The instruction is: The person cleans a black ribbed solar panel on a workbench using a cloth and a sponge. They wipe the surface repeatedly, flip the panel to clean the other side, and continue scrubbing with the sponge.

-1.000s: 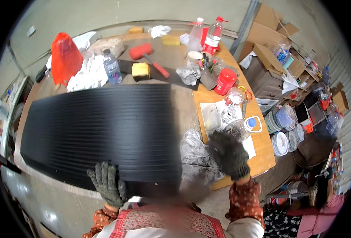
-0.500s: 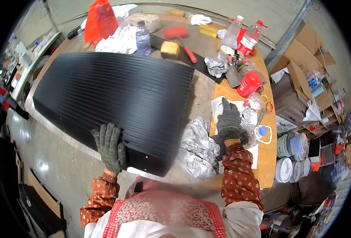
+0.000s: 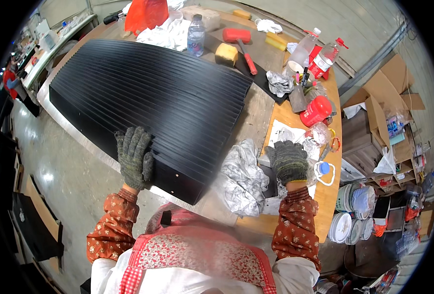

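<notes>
A large black ribbed panel (image 3: 153, 93), slightly arched, lies across the table. My left hand (image 3: 134, 158), in a dark grey knit glove, rests flat on its near edge with the fingers stretched. To the right, my right hand (image 3: 288, 160) wears a matching glove. Its fingers bend down over the white paper (image 3: 278, 132); a pale grey edge shows beside the thumb, but what lies under the hand is hidden. A crumpled grey-white cloth (image 3: 245, 179) is left of this hand, and a clear jug with a blue cap (image 3: 323, 168) is close on its right.
Along the far side are a water bottle (image 3: 196, 36), a yellow sponge (image 3: 226, 55), a red mallet (image 3: 237, 36), white rags (image 3: 165, 34) and a red bag (image 3: 146, 14). A red jar (image 3: 316, 110) and bottles crowd the right edge. Buckets (image 3: 356, 201) stand beyond it.
My right hand has drawn back toward me, and its fingers have bent. My left hand stays on the panel's near edge. The whole view has shifted slightly.
</notes>
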The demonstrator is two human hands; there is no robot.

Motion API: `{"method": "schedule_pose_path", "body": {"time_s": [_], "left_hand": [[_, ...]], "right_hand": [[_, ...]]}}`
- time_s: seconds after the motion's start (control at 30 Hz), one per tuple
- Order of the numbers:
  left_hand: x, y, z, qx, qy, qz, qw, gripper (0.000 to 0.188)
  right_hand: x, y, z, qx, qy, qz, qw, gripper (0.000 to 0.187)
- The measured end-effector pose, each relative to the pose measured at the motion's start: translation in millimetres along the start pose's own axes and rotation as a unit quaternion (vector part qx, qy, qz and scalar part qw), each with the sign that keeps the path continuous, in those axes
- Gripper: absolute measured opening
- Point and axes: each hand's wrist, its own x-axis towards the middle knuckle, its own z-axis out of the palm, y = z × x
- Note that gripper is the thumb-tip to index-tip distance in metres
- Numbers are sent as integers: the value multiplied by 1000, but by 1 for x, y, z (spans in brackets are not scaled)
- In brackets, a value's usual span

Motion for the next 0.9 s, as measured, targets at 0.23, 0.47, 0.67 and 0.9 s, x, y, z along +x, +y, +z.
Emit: {"method": "schedule_pose_path", "body": {"time_s": [0.23,0.47,0.67,0.9], "left_hand": [[0,0,0,5,-3,4,1000,45],[1,3,-1,6,-16,-7,1000,47],[0,1,0,5,-18,-16,1000,48],[-4,-2,-2,21,-29,-17,999,49]], "right_hand": [[6,12,-15,67,-127,-20,989,78],[-32,-8,-66,266,212,-245,908,72],[-54,-77,9,378,259,-242,855,81],[-53,-75,41,278,342,-176,880,73]]}}
